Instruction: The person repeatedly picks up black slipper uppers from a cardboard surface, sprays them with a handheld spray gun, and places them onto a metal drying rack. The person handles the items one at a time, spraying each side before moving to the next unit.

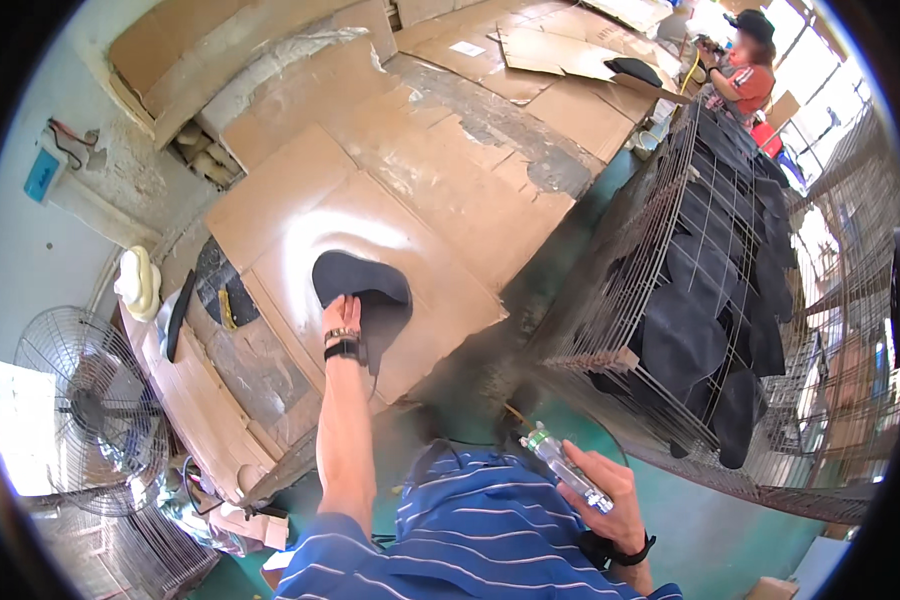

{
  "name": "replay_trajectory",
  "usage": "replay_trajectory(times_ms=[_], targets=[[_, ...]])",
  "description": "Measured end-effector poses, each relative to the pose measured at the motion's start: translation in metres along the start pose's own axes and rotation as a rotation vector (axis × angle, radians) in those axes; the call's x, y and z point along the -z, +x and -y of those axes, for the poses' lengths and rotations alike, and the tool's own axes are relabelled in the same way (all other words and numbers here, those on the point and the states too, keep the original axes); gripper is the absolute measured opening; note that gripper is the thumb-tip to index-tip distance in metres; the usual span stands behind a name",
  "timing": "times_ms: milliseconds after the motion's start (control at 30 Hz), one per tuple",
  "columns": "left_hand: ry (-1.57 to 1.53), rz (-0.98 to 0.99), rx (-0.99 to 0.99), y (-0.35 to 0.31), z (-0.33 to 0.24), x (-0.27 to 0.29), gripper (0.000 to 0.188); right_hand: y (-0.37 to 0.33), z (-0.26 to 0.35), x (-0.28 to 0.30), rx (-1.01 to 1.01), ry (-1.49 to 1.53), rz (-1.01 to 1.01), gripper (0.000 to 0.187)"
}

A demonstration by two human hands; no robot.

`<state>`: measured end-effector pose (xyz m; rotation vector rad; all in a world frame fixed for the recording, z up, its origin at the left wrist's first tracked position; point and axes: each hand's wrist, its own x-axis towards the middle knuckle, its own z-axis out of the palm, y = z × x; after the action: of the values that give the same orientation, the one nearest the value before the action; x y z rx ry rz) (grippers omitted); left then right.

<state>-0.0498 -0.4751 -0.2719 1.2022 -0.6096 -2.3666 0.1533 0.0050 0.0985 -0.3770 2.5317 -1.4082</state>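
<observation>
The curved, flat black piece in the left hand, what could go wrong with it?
The curved, flat black piece might slip, because the left hand pinches it by its near edge. If dropped, it could get marked by the pale patch on the brown cardboard sheet. The clear, green-ended handheld tool might bump it if the right hand swung over.

From my remote station I count one left hand [344, 312] and one right hand [615, 492], two in all. I count two black pads, one black pad [355, 272] in the left hand and another black pad [633, 71] farther off. I see one clear-bodied tool [566, 468], one wire-cage fan [88, 402], one blue wall box [42, 175] and one co-worker [752, 85]. Many black pieces [682, 335] overlap at my right, too many to number.
</observation>
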Motion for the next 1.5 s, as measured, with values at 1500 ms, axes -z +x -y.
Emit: replay_trajectory(times_ms=[1500], targets=[[0.147, 0.817, -0.163, -0.089, -0.217, -0.214, 0.043, -0.02, -0.059, -0.022, 0.047, 0.099, -0.106, 0.085]])
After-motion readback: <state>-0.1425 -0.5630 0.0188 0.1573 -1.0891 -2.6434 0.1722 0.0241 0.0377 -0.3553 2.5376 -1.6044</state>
